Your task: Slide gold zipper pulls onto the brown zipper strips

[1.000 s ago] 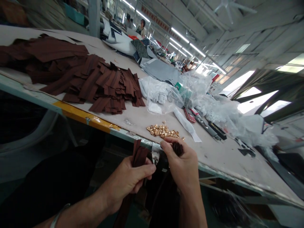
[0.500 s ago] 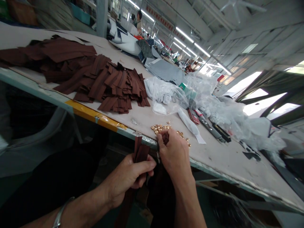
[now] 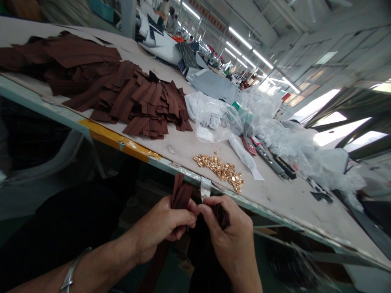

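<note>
Brown zipper strips (image 3: 182,196) stand up out of my left hand (image 3: 172,221), which is closed round them just below the table edge. One strip hangs down beneath that hand. My right hand (image 3: 229,228) is closed beside it, thumb and forefinger pinched together by a white-wrapped piece (image 3: 205,189) fixed to the table edge. What the fingertips pinch is too small to make out. A dark brown, glossy bunch (image 3: 221,215) shows in the curl of the right fingers. Just beyond the hands lies a pile of small gold metal pieces, seemingly zipper sliders (image 3: 224,170).
A large heap of brown zipper strips (image 3: 134,97) covers the table's left. Clear plastic bags (image 3: 284,142), a white strip (image 3: 246,156), a grey-handled tool (image 3: 270,162) and a small black box (image 3: 284,167) lie to the right. Yellow tape (image 3: 116,140) marks the front edge.
My right hand has drawn back from the gold pile to the table edge, beside my left hand. The pile and the white-wrapped piece are now uncovered. The left hand keeps its hold.
</note>
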A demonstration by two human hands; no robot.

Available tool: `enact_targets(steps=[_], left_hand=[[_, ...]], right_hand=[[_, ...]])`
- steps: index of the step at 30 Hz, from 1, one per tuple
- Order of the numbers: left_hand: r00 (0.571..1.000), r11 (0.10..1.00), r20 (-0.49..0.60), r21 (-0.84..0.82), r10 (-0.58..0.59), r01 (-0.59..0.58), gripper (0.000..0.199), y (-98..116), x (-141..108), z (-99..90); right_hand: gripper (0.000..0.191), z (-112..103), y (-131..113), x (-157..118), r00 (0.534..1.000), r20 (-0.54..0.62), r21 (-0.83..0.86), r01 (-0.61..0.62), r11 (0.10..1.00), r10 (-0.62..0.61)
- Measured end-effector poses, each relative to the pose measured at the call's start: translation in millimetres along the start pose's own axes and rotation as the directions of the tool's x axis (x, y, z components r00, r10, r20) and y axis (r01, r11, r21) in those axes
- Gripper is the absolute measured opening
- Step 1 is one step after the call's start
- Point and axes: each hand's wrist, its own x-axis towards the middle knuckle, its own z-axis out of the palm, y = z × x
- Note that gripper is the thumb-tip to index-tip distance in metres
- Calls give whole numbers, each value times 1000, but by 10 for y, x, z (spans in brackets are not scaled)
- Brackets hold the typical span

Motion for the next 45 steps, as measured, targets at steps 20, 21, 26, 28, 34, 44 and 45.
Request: enact_targets(steps=[20, 21, 26, 28, 34, 44, 45], left_hand=[[946, 981, 324, 188, -21, -43, 22, 1, -101, -42], [943, 975, 332, 214, -24, -50, 22, -8, -104, -42], [958, 981, 282, 165, 51, -101, 36, -74, -134, -37], [963, 986, 255, 120, 86, -120, 40, -88, -140, -30], [961, 963, -172, 199, 219, -183, 37, -36, -91, -36], [982, 982, -12, 9, 188, -188, 24, -47, -52, 27], [988, 987, -26, -35, 155, -156, 24, -58, -40, 25]], right_hand=[[21, 139, 10, -102, 898, 288, 758, -426, 493, 334], [20, 146, 6, -121, 893, 294, 769, -432, 471, 340], [25, 220, 58, -146, 907, 312, 869, -393, 301, 284], [26, 228, 95, -160, 911, 285, 884, -370, 285, 299], [26, 212, 176, -246, 860, 210, 828, -409, 384, 464], [5, 227, 98, -261, 976, -55, 563, -142, 814, 209], [8, 229, 95, -275, 988, -99, 505, -53, 861, 119]])
